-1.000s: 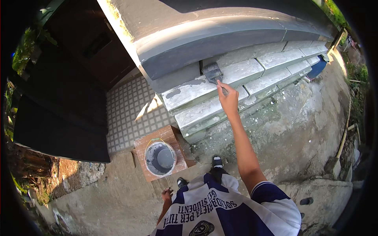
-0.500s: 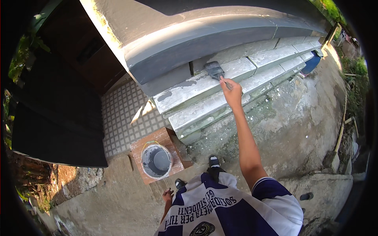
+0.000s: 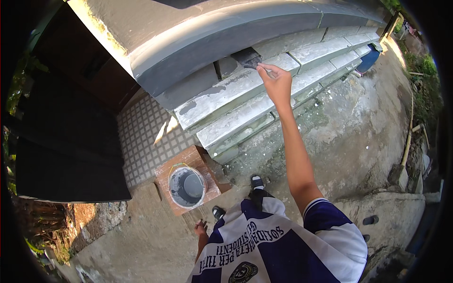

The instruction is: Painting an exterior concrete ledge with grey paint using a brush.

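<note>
My right hand (image 3: 277, 86) is closed on the handle of a wide, dark paintbrush (image 3: 247, 57). The bristles rest against the block riser (image 3: 273, 45) just above the upper whitish step (image 3: 226, 96). Patches of wet grey paint (image 3: 189, 108) lie on that step to the left of the brush. Low by my side hangs my left hand (image 3: 201, 228), fingers loosely apart and holding nothing that I can see. Near it stands a bucket (image 3: 204, 193) with grey paint inside and a yellowish handle, set on a brown wooden box (image 3: 165, 172).
A lower step (image 3: 226, 129) runs along the concrete ground (image 3: 330, 141). A grey-painted ledge (image 3: 188, 61) rises behind the steps. Tiled floor (image 3: 141, 137) and a dark door (image 3: 71, 155) are at the left. A blue container (image 3: 369, 61) stands by the steps' far right end.
My right hand and the paintbrush have moved up off the step's top to the riser, and the bristles now point further left. My left hand still hangs by my side.
</note>
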